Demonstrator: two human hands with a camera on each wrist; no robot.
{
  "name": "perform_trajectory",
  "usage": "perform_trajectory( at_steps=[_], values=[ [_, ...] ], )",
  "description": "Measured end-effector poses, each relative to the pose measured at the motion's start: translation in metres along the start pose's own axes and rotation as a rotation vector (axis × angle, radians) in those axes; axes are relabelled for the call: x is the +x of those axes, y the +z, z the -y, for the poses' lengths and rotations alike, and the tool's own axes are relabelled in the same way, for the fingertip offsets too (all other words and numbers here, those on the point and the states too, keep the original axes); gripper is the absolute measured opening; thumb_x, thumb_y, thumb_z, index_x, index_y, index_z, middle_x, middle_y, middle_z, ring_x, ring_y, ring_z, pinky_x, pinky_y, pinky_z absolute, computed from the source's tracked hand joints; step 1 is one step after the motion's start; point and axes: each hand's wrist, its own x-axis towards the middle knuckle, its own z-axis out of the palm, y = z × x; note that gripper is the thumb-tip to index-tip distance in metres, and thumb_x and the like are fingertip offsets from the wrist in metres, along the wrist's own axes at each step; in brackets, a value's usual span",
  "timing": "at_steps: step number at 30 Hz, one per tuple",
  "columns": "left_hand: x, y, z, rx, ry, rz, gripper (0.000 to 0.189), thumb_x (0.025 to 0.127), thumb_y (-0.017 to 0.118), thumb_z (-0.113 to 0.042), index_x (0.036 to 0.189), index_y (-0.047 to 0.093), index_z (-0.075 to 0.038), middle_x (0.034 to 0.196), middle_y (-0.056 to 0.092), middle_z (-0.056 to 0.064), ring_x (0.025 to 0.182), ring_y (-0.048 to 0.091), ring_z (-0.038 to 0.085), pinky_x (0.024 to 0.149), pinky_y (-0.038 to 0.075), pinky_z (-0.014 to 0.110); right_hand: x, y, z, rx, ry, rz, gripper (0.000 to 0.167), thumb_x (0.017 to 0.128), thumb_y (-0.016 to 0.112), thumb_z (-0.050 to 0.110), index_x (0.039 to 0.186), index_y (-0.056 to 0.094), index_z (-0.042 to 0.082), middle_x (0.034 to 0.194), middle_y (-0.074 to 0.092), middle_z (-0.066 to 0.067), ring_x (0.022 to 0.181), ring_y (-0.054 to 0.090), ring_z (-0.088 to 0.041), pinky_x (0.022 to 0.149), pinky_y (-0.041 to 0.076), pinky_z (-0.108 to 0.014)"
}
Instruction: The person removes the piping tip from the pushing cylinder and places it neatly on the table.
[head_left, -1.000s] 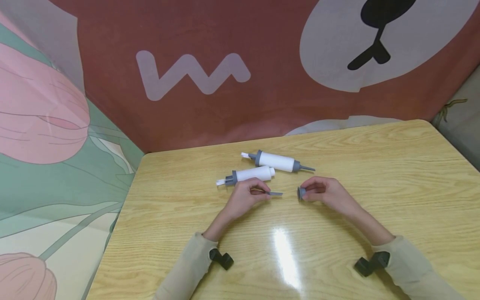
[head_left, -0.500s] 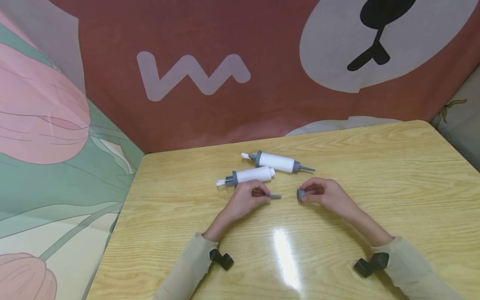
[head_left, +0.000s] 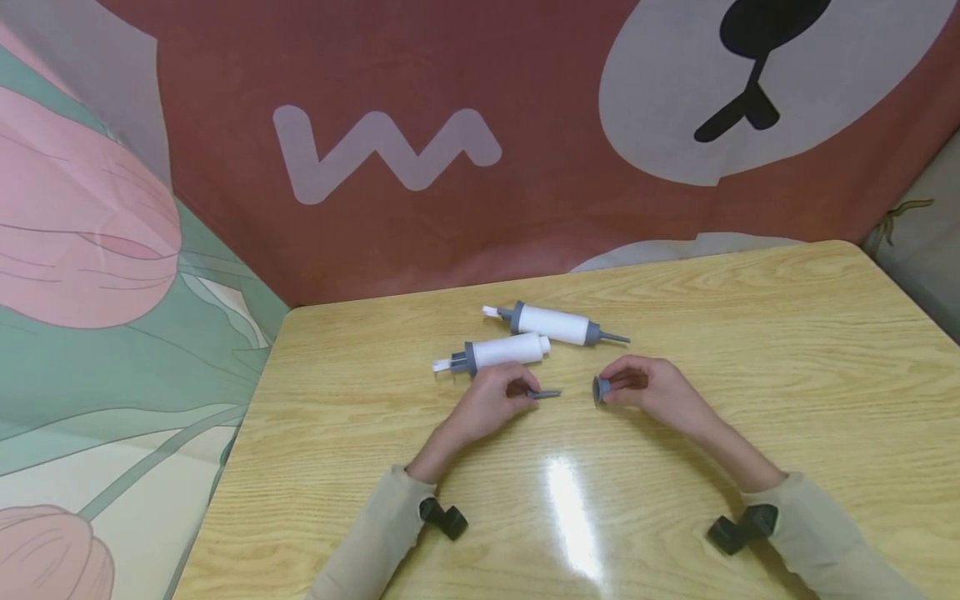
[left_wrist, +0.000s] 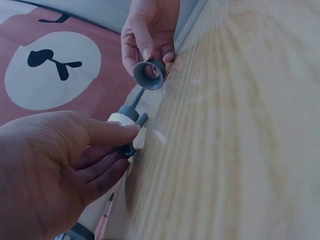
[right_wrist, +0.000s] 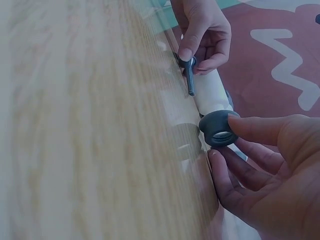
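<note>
A slim grey plastic nozzle (head_left: 546, 393) is pinched in the left hand (head_left: 493, 398), its tip a touch lower in the head view than a second ago. Facing it, well in from the desk's left edge, the right hand (head_left: 651, 383) pinches a short grey flared plastic ring (head_left: 601, 390), whose mouth has turned slightly more into view; nozzle and ring are apart.

The right wrist view shows the nozzle's wider round base (right_wrist: 188, 63) and ridges inside the ring, both lost from above; the left wrist view looks into the ring's hollow.

Beyond the hands, towards the far edge of the wood-grain desk (head_left: 675, 483), lie two white cylinders with grey plastic fittings, both unmoved: the farther cylinder (head_left: 555, 323) ends in a grey nozzle, the nearer cylinder (head_left: 508, 350) in a bare white neck. Whether they touch is unclear.

Two beige sleeves (head_left: 375, 533) carry one black wrist device (head_left: 444, 518) each.
</note>
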Motion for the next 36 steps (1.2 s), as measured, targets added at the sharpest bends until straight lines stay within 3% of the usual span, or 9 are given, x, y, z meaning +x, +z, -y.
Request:
perform_trajectory(
  at_steps=[5,17,21,28,36],
  values=[
    [0.0,-0.001,0.0,0.059,0.03,0.017,0.014,0.087,0.082,-0.001,0.1,0.075,-0.006,0.099,0.073,0.003,0.092,0.068,0.014,0.085,0.056,0.025,0.0,0.0,0.0,-0.016,-0.005,0.003,0.031,0.092,0.078,0.008,0.118,0.069,-0.005,0.112,0.073,-0.014,0.105,0.067,-0.026,0.084,0.056,-0.023],
    [-0.001,-0.002,-0.002,0.087,0.058,0.003,0.017,0.086,0.084,-0.005,0.1,0.075,-0.006,0.099,0.071,0.002,0.091,0.065,0.014,0.084,0.055,0.025,0.001,0.0,0.002,-0.011,0.005,0.012,0.034,0.093,0.078,0.009,0.122,0.068,-0.007,0.114,0.072,-0.016,0.106,0.068,-0.028,0.083,0.057,-0.023],
    [0.0,-0.004,-0.006,0.076,0.055,0.0,0.018,0.087,0.083,-0.007,0.102,0.075,-0.004,0.1,0.071,0.004,0.092,0.067,0.018,0.084,0.056,0.026,-0.001,-0.004,0.004,-0.033,-0.002,-0.017,0.034,0.095,0.077,0.012,0.123,0.068,-0.005,0.116,0.072,-0.017,0.103,0.069,-0.023,0.082,0.057,-0.023],
    [0.005,-0.025,-0.015,-0.019,0.02,-0.05,0.014,0.095,0.077,-0.012,0.105,0.074,-0.003,0.106,0.072,0.006,0.1,0.071,0.02,0.081,0.058,0.023,-0.004,-0.025,0.011,-0.083,-0.022,-0.126,0.031,0.097,0.075,0.016,0.124,0.07,0.0,0.121,0.071,-0.017,0.101,0.065,-0.005,0.078,0.058,-0.026],
    [0.008,-0.053,-0.021,-0.015,0.034,-0.176,0.011,0.097,0.075,-0.014,0.105,0.074,-0.006,0.104,0.071,0.002,0.096,0.068,0.014,0.079,0.059,0.024,-0.003,-0.045,0.02,-0.036,-0.05,-0.205,0.034,0.099,0.073,0.016,0.127,0.068,-0.004,0.109,0.075,0.011,0.097,0.065,0.006,0.08,0.054,-0.016]
  ],
)
